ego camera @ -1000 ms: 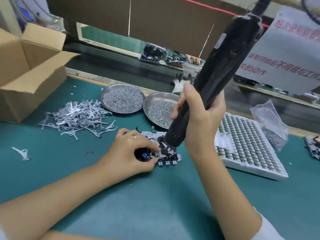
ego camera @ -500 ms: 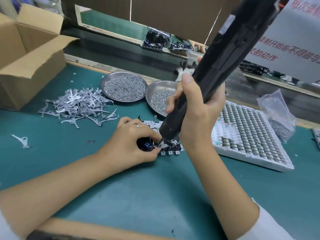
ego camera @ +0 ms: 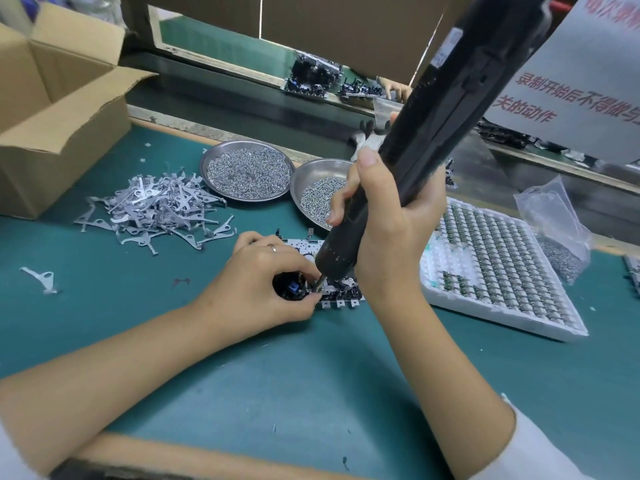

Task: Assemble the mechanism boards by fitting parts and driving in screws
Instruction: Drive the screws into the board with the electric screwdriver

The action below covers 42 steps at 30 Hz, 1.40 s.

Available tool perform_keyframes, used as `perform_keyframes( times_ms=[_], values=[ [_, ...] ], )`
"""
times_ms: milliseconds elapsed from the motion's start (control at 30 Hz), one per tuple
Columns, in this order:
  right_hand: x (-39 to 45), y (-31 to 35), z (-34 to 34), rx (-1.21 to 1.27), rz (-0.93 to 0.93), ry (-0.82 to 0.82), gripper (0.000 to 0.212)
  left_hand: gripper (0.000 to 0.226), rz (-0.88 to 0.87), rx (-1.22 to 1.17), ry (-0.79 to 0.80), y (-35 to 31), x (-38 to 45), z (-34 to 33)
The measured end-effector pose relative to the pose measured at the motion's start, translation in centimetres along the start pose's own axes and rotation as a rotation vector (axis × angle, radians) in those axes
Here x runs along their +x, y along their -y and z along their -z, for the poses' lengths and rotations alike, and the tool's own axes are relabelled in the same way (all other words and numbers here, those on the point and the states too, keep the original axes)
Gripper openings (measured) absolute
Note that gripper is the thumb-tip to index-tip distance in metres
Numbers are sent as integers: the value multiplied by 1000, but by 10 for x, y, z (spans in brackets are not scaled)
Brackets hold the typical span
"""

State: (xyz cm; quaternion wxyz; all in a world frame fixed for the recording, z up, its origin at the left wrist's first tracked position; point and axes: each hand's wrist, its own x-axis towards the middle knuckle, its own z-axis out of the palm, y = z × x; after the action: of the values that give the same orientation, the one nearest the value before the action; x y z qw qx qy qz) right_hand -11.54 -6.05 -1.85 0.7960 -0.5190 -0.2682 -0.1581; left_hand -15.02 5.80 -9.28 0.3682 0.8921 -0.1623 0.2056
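Note:
A small mechanism board (ego camera: 341,299) of grey metal with black parts lies on the green mat at centre. My left hand (ego camera: 258,284) curls over its left end and pinches it beside a black part with a blue piece (ego camera: 293,289). A long black electric screwdriver (ego camera: 433,133) slants down from the upper right, gripped by my right hand (ego camera: 388,216). Its bit (ego camera: 321,282) meets the board just right of my left fingertips. Much of the board is hidden under both hands.
Two round metal dishes of screws (ego camera: 247,173) (ego camera: 320,194) stand behind the board. A heap of grey stamped levers (ego camera: 157,209) lies left, an open cardboard box (ego camera: 59,109) far left. A white tray of small parts (ego camera: 495,268) and a plastic bag (ego camera: 554,230) sit right.
The screwdriver tip has shifted left along the board, from its middle to a spot beside my left fingertips. My left hand keeps its hold on the board.

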Motion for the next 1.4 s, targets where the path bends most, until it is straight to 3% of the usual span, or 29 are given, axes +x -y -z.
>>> perform_keyframes(
  times_ms=[533, 733, 900, 1167, 1300, 1400],
  values=[
    [-2, 1, 1, -13, 15, -7, 16, 15, 16, -17, 3, -1, -1, 0],
    [7, 4, 11, -43, 61, -80, 16, 19, 32, -33, 12, -1, -2, 0],
    [6, -7, 12, -88, -58, -58, 18, 20, 34, -5, 16, -2, -2, 1],
    [8, -2, 17, -121, -98, -43, 21, 19, 16, 10, 6, -2, -2, 2],
    [2, -2, 31, -325, 38, -81, 44, 27, 28, -28, -4, -4, -1, 3],
    [-18, -5, 42, -518, 263, -304, 30, 20, 57, -132, -113, -5, 3, 5]
  ],
)
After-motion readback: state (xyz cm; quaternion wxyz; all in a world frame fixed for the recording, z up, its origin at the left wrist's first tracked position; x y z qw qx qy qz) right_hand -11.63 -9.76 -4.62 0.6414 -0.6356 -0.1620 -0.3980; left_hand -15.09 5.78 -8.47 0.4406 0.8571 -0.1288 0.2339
